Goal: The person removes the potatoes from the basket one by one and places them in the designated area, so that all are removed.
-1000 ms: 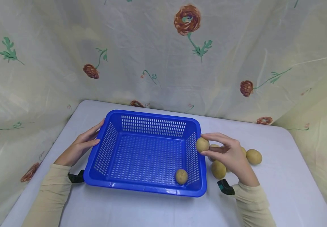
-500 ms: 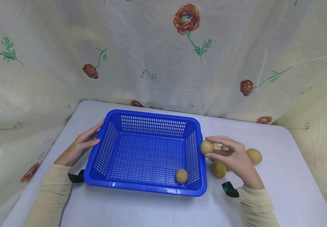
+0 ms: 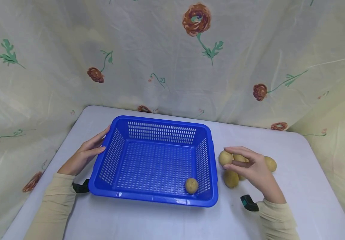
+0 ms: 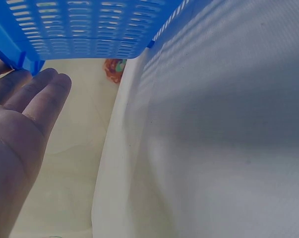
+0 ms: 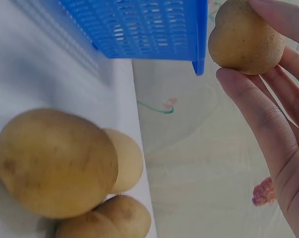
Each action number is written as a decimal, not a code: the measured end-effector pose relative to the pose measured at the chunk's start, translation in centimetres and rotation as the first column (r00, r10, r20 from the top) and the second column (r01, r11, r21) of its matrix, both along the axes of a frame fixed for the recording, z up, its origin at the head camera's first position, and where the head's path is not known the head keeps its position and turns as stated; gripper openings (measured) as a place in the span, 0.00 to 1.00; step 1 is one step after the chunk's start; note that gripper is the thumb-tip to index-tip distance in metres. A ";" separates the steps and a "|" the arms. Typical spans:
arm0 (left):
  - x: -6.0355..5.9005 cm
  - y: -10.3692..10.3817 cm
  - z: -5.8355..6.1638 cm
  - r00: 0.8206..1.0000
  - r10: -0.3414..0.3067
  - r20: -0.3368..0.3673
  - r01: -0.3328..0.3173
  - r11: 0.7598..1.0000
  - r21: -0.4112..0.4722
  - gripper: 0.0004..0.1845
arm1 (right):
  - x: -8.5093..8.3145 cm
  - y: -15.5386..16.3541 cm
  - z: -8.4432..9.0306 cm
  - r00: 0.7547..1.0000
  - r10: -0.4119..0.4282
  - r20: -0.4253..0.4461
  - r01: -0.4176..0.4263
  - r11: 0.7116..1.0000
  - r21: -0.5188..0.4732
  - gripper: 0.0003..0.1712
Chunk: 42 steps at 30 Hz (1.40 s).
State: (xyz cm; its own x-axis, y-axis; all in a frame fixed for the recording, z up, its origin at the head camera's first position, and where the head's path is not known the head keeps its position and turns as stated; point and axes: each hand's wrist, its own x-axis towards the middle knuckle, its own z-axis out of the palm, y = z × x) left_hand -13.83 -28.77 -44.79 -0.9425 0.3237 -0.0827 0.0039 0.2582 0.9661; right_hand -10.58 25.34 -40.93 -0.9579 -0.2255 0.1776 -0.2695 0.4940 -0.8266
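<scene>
A blue plastic basket [image 3: 153, 197] with slotted walls stands on the table. My left hand [image 3: 84, 154] rests against its left rim, and in the left wrist view the extended fingers [image 4: 52, 94] touch under the rim's edge. My right hand [image 3: 256, 170] pinches a small potato [image 3: 226, 158] between thumb and fingertips, just outside the basket's right rim. In the right wrist view this potato [image 5: 246, 39] is held above the table, beside the rim. Inside the basket's near right corner lies another potato [image 3: 191, 185].
Several more potatoes lie right of the basket, among them a near one [image 3: 231, 179] and one behind my right hand [image 3: 270, 164]. A white cloth covers the table [image 3: 304, 186]. A flowered curtain [image 3: 172, 66] hangs behind and at both sides.
My right hand has moved right and slightly nearer, taking its potato from the basket's right rim out over the table. The left hand and the basket have stayed put.
</scene>
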 end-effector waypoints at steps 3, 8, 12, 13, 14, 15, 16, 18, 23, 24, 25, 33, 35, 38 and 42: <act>0.0 0.0 -0.1 1.000 0.000 -0.001 0.000 1.000 -0.001 0.36 | 0.1 0.5 -0.2 1.000 -0.002 0.002 0.002 1.000 -0.002 0.29; 0.0 0.1 -0.1 1.000 -0.004 -0.006 0.004 1.000 0.003 0.37 | 0.3 1.3 -0.5 1.000 0.012 -0.023 -0.012 1.000 -0.017 0.29; -0.1 0.1 -0.1 1.000 -0.005 -0.007 0.005 1.000 0.003 0.37 | 0.4 1.9 -0.9 0.998 0.026 -0.059 -0.028 0.999 -0.031 0.29; -0.1 0.1 -0.1 1.000 -0.005 -0.007 0.005 1.000 0.003 0.37 | 0.4 2.0 -1.0 0.997 0.032 -0.066 -0.035 0.999 -0.039 0.29; -0.1 0.2 -0.1 1.000 -0.005 -0.007 0.005 1.000 0.004 0.37 | 0.4 2.1 -1.1 0.997 0.037 -0.073 -0.040 0.998 -0.046 0.29; -0.1 0.2 -0.1 1.000 -0.005 -0.007 0.005 1.000 0.003 0.37 | 0.4 2.2 -1.2 0.996 0.041 -0.078 -0.046 0.997 -0.054 0.30; 0.0 0.2 -0.1 1.000 -0.005 -0.007 0.005 1.000 0.003 0.37 | 0.4 2.3 -1.3 0.996 0.042 -0.084 -0.047 0.997 -0.058 0.30; 0.0 0.2 -0.1 1.000 -0.003 -0.007 0.003 1.000 0.000 0.37 | 0.5 2.6 -1.4 0.994 0.044 -0.096 -0.051 0.996 -0.071 0.29; 0.0 0.2 -0.2 1.000 -0.007 -0.011 0.007 1.000 0.001 0.36 | 0.6 3.3 -1.9 0.993 0.031 -0.115 -0.039 0.997 -0.069 0.30; 0.0 0.2 -0.2 1.000 -0.009 -0.014 0.009 1.000 0.002 0.36 | 0.6 3.4 -1.9 0.993 0.029 -0.117 -0.037 0.997 -0.066 0.30; 0.0 0.2 -0.2 1.000 -0.012 -0.016 0.012 1.000 0.004 0.37 | 0.6 3.5 -2.1 0.993 0.029 -0.118 -0.036 0.998 -0.060 0.30; -0.1 0.1 -0.2 0.999 -0.022 -0.025 0.023 1.000 0.016 0.37 | 1.2 5.1 -2.7 0.997 -0.015 -0.082 0.014 1.000 -0.015 0.31; -0.1 0.1 -0.2 0.999 -0.023 -0.025 0.024 1.000 0.016 0.37 | 1.5 5.5 -2.8 0.996 -0.055 -0.068 0.056 0.998 0.011 0.30; 0.0 0.1 -0.2 0.999 -0.021 -0.027 0.021 1.000 0.010 0.37 | 1.8 5.9 -3.0 0.995 -0.083 -0.051 0.084 0.996 0.027 0.30; 0.0 0.1 -0.1 0.999 -0.017 -0.028 0.017 1.000 0.001 0.37 | 2.0 6.4 -3.4 0.996 -0.078 -0.040 0.078 0.997 0.010 0.31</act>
